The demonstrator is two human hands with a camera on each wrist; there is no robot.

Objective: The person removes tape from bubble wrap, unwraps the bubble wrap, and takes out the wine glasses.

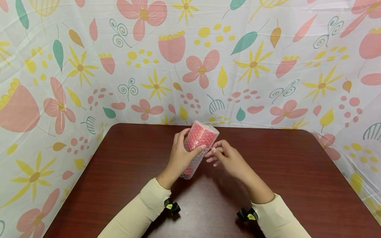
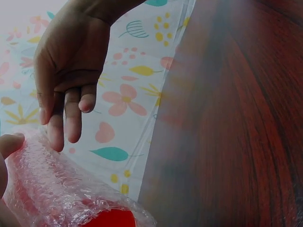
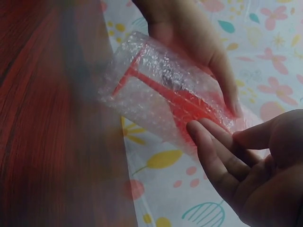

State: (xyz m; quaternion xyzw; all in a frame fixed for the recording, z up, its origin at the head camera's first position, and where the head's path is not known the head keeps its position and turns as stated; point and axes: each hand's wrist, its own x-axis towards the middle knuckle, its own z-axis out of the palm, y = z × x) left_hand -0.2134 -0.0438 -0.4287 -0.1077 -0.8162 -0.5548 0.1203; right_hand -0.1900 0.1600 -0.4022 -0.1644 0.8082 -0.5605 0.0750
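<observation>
A red stemmed goblet [image 3: 182, 106] lies inside clear bubble wrap [image 3: 137, 94]; its stem and foot show through in the right wrist view. My left hand [image 1: 181, 155] grips the wrapped bundle from the left, thumb across the front, and holds it tilted above the table. At the bundle's right side, my right hand [image 1: 230, 158] pinches the edge of the bubble wrap between thumb and index finger, its other fingers loosely bent. Red shows at the wrap's near end in the left wrist view. The pinched bit itself is mostly hidden.
A dark reddish wooden table [image 1: 125, 185] lies beneath both hands. Behind it and along its sides hangs a white cloth [image 1: 205, 105] with flowers and leaves. Black devices with yellow marks sit at the left wrist [image 1: 172, 206] and right wrist [image 1: 247, 214].
</observation>
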